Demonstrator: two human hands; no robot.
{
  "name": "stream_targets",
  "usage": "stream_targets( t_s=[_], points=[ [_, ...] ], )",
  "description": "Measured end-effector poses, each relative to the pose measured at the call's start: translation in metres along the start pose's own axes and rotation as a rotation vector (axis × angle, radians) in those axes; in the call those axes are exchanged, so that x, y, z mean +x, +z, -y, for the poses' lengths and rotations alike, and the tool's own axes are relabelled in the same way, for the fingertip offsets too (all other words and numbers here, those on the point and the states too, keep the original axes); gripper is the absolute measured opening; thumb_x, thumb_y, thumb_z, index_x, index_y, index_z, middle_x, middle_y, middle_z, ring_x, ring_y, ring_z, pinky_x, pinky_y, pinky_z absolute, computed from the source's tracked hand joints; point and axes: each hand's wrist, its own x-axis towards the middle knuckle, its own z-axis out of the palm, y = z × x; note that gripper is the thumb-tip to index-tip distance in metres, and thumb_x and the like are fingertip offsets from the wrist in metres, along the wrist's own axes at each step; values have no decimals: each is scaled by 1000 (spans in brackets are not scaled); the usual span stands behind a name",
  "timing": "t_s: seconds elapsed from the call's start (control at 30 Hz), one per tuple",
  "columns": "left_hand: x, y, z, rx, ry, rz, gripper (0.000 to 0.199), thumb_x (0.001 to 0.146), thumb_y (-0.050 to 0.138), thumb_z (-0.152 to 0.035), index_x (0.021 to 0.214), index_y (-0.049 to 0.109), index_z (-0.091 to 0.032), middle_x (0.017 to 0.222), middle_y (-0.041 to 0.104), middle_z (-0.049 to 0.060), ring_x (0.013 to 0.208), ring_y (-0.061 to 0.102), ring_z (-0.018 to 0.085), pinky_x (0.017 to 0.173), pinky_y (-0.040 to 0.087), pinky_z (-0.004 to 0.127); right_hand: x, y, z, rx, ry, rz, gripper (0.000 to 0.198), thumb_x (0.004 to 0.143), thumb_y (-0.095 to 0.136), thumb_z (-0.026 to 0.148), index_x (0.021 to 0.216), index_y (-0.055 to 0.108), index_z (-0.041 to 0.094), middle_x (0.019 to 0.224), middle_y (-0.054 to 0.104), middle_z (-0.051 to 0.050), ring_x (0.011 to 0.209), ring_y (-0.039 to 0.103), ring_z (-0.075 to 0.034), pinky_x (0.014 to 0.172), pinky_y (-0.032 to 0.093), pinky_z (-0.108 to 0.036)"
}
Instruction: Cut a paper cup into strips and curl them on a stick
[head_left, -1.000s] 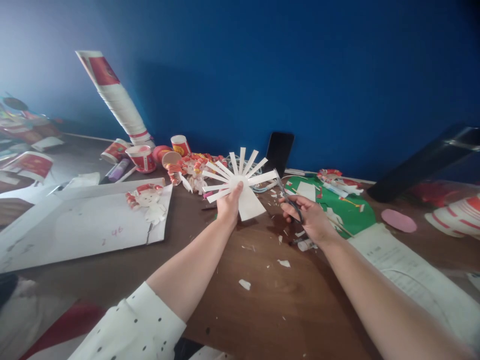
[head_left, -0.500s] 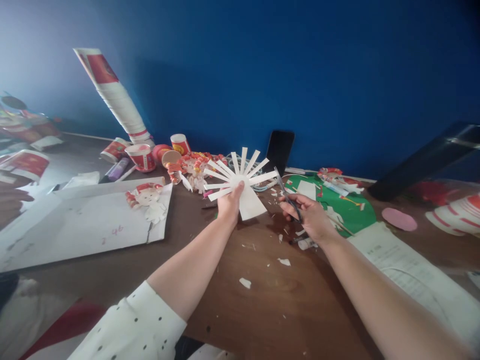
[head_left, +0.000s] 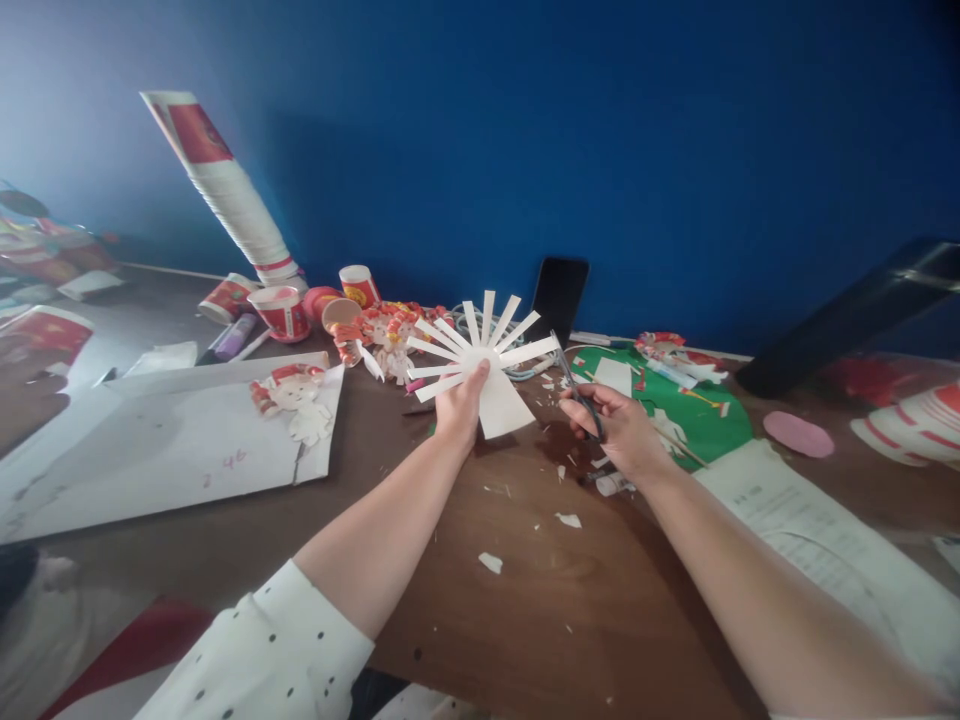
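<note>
My left hand pinches a white paper cup cut open into flat strips, its thumb on the round middle. Narrow strips fan out around the top and left, and one wide uncut piece hangs at the lower right. In my right hand is a pair of dark scissors, fingers wrapped round the handles. The scissor tips point up beside the end of the right-hand strip; whether they touch it I cannot tell. Small white paper scraps lie on the brown table below.
A leaning stack of paper cups and loose cups stand at the back left. A white board lies left. A phone leans on the blue wall. At the right are a green disc, a printed sheet and a dark cylinder.
Hardly anything differs. The view has shifted slightly, and both hands keep their hold on the cut paper cup and the scissors.
</note>
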Motion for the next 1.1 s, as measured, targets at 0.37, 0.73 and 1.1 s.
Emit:
stream_targets(
  t_s=[0.37, 0.73, 1.1],
  points=[
    [1, -2, 3, 9, 32, 21, 47, 65, 77, -44, 101, 66, -16, 102, 70, 11, 94, 67, 27, 84, 52, 39, -4, 4, 6, -72, -55, -89, 32, 69, 71, 47, 82, 64, 18, 56, 51, 4, 50, 44, -9, 49, 37, -23],
    [0, -1, -4, 60, -49, -110, 55, 60, 80, -45, 104, 65, -14, 101, 70, 13, 94, 67, 29, 80, 54, 41, -2, -3, 2, -36, 92, 38, 29, 69, 70, 42, 87, 60, 22, 61, 60, 3, 53, 54, -12, 50, 42, -24],
    [-3, 1, -6, 64, -68, -107, 54, 61, 80, -42, 104, 64, -13, 98, 70, 14, 95, 66, 29, 85, 52, 43, -5, 2, 3, -17, 89, 91, 34, 69, 69, 47, 88, 60, 20, 62, 59, 2, 54, 54, -11, 50, 44, -23]
  ],
)
